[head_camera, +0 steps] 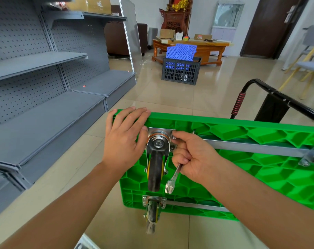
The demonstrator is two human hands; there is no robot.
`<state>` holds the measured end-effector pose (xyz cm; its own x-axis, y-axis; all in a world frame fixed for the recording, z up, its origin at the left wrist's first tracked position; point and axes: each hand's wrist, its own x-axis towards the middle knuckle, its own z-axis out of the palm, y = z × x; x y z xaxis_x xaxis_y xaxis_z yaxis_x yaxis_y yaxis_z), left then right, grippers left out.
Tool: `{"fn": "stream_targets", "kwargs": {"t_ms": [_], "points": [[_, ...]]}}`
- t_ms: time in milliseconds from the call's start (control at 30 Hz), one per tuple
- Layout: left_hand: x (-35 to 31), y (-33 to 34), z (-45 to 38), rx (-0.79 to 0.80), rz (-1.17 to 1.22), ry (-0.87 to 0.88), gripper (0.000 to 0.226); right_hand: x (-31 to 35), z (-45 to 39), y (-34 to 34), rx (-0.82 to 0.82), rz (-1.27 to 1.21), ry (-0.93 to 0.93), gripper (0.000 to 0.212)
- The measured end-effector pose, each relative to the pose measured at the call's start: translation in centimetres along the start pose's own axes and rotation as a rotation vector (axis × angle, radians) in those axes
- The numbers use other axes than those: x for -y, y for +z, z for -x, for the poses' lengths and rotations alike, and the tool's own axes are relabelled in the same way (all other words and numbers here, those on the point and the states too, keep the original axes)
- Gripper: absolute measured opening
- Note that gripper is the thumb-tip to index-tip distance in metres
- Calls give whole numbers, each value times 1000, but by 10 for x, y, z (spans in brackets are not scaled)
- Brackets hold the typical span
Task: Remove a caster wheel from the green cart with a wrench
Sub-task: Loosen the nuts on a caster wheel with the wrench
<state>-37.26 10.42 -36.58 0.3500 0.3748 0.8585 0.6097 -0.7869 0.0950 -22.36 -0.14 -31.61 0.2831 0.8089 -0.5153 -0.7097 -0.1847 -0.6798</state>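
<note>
The green cart (242, 164) stands on its side with its ribbed underside facing me. A caster wheel (155, 169) with a steel mounting plate sits at the upper left corner of that underside. My left hand (124, 139) lies flat and open on the cart's top left edge beside the plate. My right hand (194, 159) is closed around a silver wrench (173, 178), whose open jaw points down; its index finger and thumb touch a bolt (173, 136) at the plate's upper right corner. A second caster wheel (152, 215) hangs at the lower left corner.
Grey metal shelving (45, 97) fills the left side. A dark crate (181, 71) with blue plastic panels stands on the tiled floor ahead, in front of a wooden table (206, 46). The cart's black handle (271, 97) with red grip sticks out behind. Chairs stand at the right.
</note>
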Motion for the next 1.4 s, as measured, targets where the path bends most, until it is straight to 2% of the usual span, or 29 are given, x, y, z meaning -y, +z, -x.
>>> {"fn": "stream_targets", "kwargs": {"t_ms": [300,567,800,1133,1300,1400], "points": [[-2,-2,0,41,2,-17,39,-3,1,-7,-8,0,5,18],[-25,-19,1,189,57,-108,44,5,16,-9,16,38,14,21],[-84,-31,6,265,247,12,37,18,32,-48,-2,187,12,21],[-165,13,56,619,356,20,45,7,21,-163,-87,325,95,20],[-177,49,111,886,318,36,50,-22,0,-231,-162,386,179,22],[-180,72,145,1049,280,45,45,-43,-9,-267,-222,469,240,21]]}}
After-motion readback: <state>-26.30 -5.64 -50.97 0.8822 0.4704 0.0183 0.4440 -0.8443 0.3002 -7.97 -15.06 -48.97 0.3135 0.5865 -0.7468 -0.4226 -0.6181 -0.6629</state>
